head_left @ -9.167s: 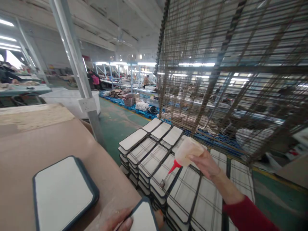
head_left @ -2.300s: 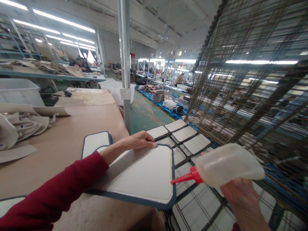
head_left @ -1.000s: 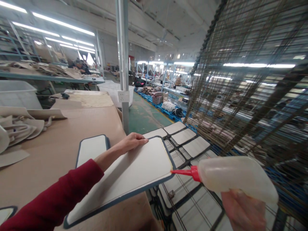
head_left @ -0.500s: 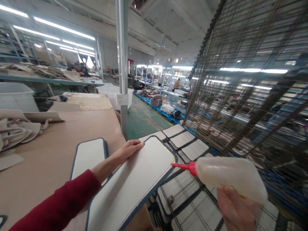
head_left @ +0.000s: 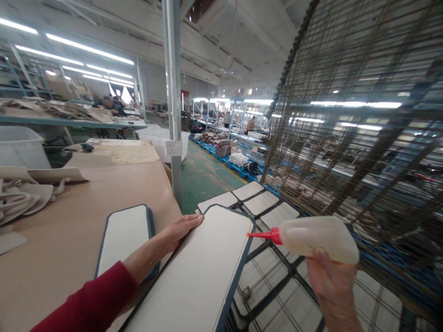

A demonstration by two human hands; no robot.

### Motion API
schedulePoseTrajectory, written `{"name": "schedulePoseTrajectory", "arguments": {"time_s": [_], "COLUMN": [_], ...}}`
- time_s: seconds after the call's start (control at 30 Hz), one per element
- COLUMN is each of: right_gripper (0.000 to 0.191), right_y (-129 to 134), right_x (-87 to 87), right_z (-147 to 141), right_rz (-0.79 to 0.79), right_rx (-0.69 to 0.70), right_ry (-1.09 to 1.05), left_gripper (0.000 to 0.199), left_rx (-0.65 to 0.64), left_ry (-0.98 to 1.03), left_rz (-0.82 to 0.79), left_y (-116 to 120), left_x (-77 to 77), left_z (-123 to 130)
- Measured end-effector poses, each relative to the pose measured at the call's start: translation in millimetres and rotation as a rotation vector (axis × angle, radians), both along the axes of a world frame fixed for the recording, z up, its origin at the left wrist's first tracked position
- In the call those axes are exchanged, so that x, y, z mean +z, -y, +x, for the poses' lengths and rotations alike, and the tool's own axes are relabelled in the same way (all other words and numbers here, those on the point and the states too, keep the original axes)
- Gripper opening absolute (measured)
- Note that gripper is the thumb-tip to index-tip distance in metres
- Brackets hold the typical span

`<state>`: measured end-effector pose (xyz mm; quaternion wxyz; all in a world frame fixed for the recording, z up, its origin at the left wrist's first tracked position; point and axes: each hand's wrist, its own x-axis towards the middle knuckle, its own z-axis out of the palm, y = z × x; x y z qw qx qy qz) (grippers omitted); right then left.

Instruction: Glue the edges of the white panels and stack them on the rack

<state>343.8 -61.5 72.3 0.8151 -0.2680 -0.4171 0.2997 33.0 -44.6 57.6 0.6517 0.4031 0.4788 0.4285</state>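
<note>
My left hand (head_left: 182, 229) grips the left edge of a long white panel (head_left: 204, 267) with a dark blue border, held tilted. My right hand (head_left: 330, 276) is closed round a cloudy squeeze bottle (head_left: 318, 239) with a red nozzle (head_left: 265, 235). The nozzle's tip is at the panel's right edge, near its upper corner, where a thin yellowish line shows along the border. Another white panel with a blue edge (head_left: 125, 237) lies on the brown table (head_left: 86, 207), left of my left forearm.
White panels (head_left: 261, 203) lie on a wire rack at the lower right. Upright wire racks (head_left: 346, 115) rise on the right. A metal post (head_left: 175, 175) stands beyond the table. Beige pieces (head_left: 24, 193) lie at far left.
The held panel has turned a little more upright and its upper end sits slightly lower. My right hand and the bottle have moved left, with the nozzle tip still at the panel's edge.
</note>
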Motion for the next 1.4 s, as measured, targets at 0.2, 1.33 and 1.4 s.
{"name": "schedulePoseTrajectory", "arguments": {"time_s": [0.2, 1.33, 1.4], "right_gripper": [0.026, 0.040, 0.043], "right_y": [-7, 12, 12], "right_x": [-6.6, -14.1, -13.9], "right_z": [0, -12, -13], "right_rz": [-0.056, -0.131, -0.132], "right_rx": [0.070, 0.162, 0.161], "right_ry": [-0.039, 0.081, 0.083], "left_gripper": [0.054, 0.034, 0.034], "left_rx": [0.037, 0.060, 0.058], "left_ry": [0.020, 0.004, 0.010], "left_rz": [0.001, 0.010, 0.009], "left_y": [5, 0, -1], "left_x": [-0.4, -5.7, -7.3], "left_z": [2, -4, -5]}}
